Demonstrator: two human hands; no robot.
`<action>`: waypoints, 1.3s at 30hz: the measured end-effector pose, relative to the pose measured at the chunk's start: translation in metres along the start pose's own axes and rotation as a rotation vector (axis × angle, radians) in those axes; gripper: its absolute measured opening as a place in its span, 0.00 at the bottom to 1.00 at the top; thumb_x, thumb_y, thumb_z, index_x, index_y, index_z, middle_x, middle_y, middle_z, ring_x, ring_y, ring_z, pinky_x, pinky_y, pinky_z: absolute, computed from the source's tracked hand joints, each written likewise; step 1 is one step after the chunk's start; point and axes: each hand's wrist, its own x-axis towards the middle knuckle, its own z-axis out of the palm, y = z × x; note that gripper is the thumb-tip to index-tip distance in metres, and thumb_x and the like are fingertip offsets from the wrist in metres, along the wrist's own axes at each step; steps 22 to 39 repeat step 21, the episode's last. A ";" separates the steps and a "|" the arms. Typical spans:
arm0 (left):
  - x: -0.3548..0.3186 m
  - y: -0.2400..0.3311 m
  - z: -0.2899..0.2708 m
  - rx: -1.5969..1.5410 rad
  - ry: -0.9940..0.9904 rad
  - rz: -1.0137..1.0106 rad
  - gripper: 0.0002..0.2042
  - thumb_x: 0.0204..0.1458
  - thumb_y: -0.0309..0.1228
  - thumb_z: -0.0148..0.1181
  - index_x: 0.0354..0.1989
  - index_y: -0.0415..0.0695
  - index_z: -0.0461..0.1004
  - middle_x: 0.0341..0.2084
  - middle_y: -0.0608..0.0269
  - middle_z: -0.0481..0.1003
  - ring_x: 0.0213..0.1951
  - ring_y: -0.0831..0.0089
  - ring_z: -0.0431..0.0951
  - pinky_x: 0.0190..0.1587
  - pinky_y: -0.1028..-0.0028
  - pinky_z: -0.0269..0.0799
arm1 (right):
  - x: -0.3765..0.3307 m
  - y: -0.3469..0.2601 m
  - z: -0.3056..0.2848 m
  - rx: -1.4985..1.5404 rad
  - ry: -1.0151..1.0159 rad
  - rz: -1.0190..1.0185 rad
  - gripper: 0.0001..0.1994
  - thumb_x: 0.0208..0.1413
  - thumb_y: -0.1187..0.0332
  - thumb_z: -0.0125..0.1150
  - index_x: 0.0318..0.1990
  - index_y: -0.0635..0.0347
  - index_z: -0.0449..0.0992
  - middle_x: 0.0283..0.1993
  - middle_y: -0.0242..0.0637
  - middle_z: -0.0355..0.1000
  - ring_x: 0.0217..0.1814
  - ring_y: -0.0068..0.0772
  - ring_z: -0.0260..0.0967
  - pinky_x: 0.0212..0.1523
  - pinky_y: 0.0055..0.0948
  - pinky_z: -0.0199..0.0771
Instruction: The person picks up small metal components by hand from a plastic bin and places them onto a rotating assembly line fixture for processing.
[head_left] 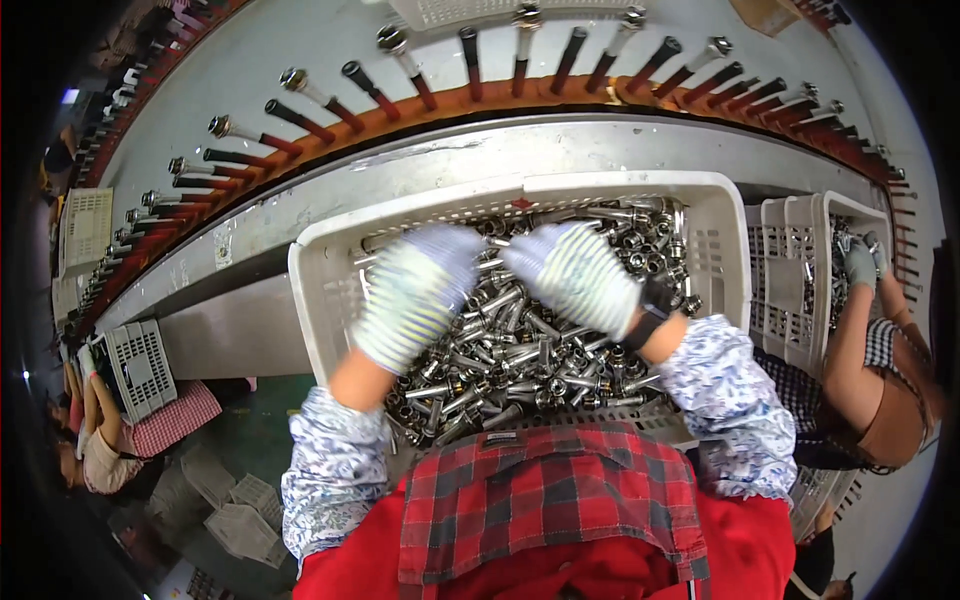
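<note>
Both my hands, in striped knitted gloves, are over a white plastic basket [735, 260] heaped with shiny metal tube fittings [525, 350]. My left hand [425, 285] is closed, its fingertips pointing in toward the other hand. Opposite it, my right hand [580, 275] is also closed, with a dark band at the wrist. The fingertips nearly meet above the far half of the pile. A bit of shiny metal shows between them, but what each hand grips is hidden by the gloves and motion blur.
Beyond the basket runs a curved orange conveyor [450, 100] with upright pegs, some carrying metal fittings, behind a grey metal ledge [400, 170]. At right, a co-worker's gloved hands [862, 262] reach into another basket [785, 270]. More people and a basket [140, 370] are at left.
</note>
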 end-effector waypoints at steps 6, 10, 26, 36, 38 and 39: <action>-0.045 0.063 0.066 0.197 -0.718 -0.099 0.20 0.45 0.38 0.60 0.43 0.38 0.67 0.28 0.51 0.72 0.23 0.58 0.74 0.24 0.61 0.70 | -0.035 -0.020 0.042 -0.079 -0.219 0.087 0.12 0.51 0.66 0.50 0.41 0.59 0.71 0.36 0.38 0.70 0.38 0.38 0.68 0.36 0.37 0.69; -0.047 0.085 0.083 0.265 -0.728 -0.169 0.09 0.50 0.27 0.49 0.36 0.38 0.74 0.24 0.50 0.76 0.24 0.60 0.78 0.22 0.62 0.71 | -0.029 -0.037 0.030 -0.096 -0.462 0.267 0.13 0.55 0.61 0.49 0.40 0.60 0.72 0.34 0.41 0.74 0.40 0.40 0.71 0.36 0.39 0.69; -0.010 0.110 0.004 -0.772 -0.694 -0.597 0.13 0.53 0.34 0.58 0.45 0.45 0.70 0.45 0.57 0.74 0.46 0.59 0.75 0.53 0.61 0.68 | -0.053 -0.032 -0.005 0.108 -0.753 0.362 0.12 0.55 0.64 0.48 0.34 0.57 0.79 0.36 0.42 0.77 0.38 0.42 0.76 0.35 0.40 0.76; -0.010 0.110 0.004 -0.772 -0.694 -0.597 0.13 0.53 0.34 0.58 0.45 0.45 0.70 0.45 0.57 0.74 0.46 0.59 0.75 0.53 0.61 0.68 | -0.053 -0.032 -0.005 0.108 -0.753 0.362 0.12 0.55 0.64 0.48 0.34 0.57 0.79 0.36 0.42 0.77 0.38 0.42 0.76 0.35 0.40 0.76; -0.010 0.110 0.004 -0.772 -0.694 -0.597 0.13 0.53 0.34 0.58 0.45 0.45 0.70 0.45 0.57 0.74 0.46 0.59 0.75 0.53 0.61 0.68 | -0.053 -0.032 -0.005 0.108 -0.753 0.362 0.12 0.55 0.64 0.48 0.34 0.57 0.79 0.36 0.42 0.77 0.38 0.42 0.76 0.35 0.40 0.76; -0.010 0.110 0.004 -0.772 -0.694 -0.597 0.13 0.53 0.34 0.58 0.45 0.45 0.70 0.45 0.57 0.74 0.46 0.59 0.75 0.53 0.61 0.68 | -0.053 -0.032 -0.005 0.108 -0.753 0.362 0.12 0.55 0.64 0.48 0.34 0.57 0.79 0.36 0.42 0.77 0.38 0.42 0.76 0.35 0.40 0.76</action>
